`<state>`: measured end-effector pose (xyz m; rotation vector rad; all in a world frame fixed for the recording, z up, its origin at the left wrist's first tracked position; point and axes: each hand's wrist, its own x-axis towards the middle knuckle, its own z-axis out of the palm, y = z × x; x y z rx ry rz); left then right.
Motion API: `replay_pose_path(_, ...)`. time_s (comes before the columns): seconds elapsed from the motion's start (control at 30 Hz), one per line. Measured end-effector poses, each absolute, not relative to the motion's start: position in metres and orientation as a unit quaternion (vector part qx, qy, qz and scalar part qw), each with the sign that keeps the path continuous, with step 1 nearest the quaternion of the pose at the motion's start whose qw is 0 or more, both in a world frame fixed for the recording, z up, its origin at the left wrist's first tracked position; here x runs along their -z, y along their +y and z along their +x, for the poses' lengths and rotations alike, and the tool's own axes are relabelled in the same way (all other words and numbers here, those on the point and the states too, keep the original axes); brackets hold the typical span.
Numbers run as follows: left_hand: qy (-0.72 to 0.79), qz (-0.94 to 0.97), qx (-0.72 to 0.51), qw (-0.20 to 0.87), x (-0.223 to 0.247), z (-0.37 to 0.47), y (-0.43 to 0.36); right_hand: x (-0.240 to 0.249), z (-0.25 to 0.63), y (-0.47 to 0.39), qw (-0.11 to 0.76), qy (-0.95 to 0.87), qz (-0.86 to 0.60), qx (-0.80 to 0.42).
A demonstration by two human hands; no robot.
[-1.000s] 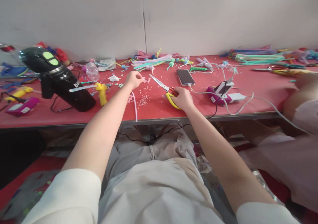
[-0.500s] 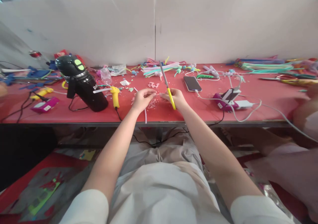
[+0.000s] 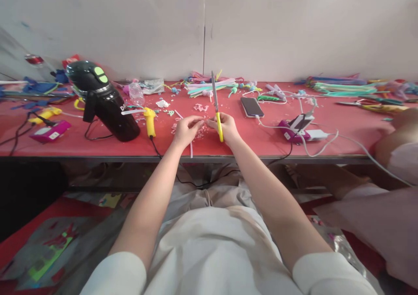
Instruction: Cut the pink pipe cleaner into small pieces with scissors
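Note:
Yellow-handled scissors (image 3: pixel 219 123) hang on my right hand (image 3: pixel 226 126), their closed blades pointing away from me. The fingers of that hand are closed round the handle, and its fingertips come close to those of my left hand (image 3: pixel 188 131). My left hand is pinched; whatever sits between its fingertips is too small to make out. Pink scraps (image 3: pixel 200 108) lie on the red table (image 3: pixel 156 149) beyond and beneath the hands. A pale pink strip (image 3: pixel 191 150) lies beside my left hand, reaching toward the table's front edge.
A black bottle (image 3: pixel 112 112) and a yellow glue gun (image 3: pixel 150 123) stand at left. A phone (image 3: pixel 252 106) on a white cable lies right of the hands, near a purple power block (image 3: pixel 289 131). Pipe cleaners (image 3: pixel 346 87) line the back. Another person's arm (image 3: pixel 398 131) is at far right.
The view has tipped down slightly. The scissors in my right hand have swung more upright, and their handle has moved left. My hands stay close together.

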<state>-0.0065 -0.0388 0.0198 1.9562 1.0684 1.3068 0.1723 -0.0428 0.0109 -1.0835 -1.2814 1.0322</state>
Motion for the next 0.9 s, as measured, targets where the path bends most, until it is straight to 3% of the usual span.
replay_pose_path(0.63, 0.426, 0.755, -0.437, 0.239, -0.0145, -0.0077, -0.0350, -0.0067, 0.1726, -0.0411, 0.571, -0.557, -0.441, -0.411)
replay_pose_path(0.9, 0.459, 0.743, -0.432, 0.224, -0.0133, -0.0116, -0.0344, -0.0145, 0.1786, -0.0503, 0.502, -0.620, -0.505, -0.329)
